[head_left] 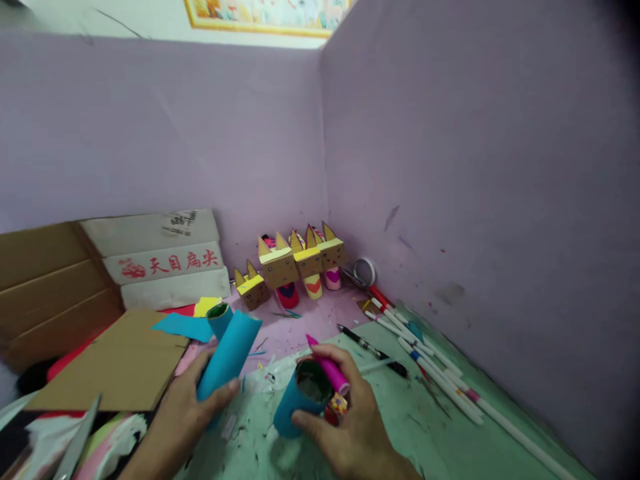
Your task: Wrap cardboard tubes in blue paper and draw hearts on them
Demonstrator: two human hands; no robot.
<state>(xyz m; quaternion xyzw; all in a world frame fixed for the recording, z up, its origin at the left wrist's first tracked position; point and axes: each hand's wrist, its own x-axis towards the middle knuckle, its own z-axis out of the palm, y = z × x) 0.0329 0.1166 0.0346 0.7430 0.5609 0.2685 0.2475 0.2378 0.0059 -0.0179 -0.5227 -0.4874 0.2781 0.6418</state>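
Note:
My left hand [187, 407] is wrapped round a long blue paper-covered tube [231, 353], which leans up and to the right. Just behind it stands another blue tube [220, 327], dark inside its open top. Between thumb and fingers my right hand [355, 427] grips a short blue tube [293, 407], its open end tilted towards me. The same hand has a magenta marker [327, 365] lying across its fingers beside the tube's rim. A strip of blue paper [183, 327] lies flat to the left of the standing tube.
Cardboard cat figures [280, 267] stand in the back corner near a tape roll [365, 272]. White-barrelled pens [440, 380] and a black pen [373, 350] lie at right. Cardboard [115, 360], scissors [77, 443] and a folded carton [165, 257] are at left. Purple walls enclose the back and right.

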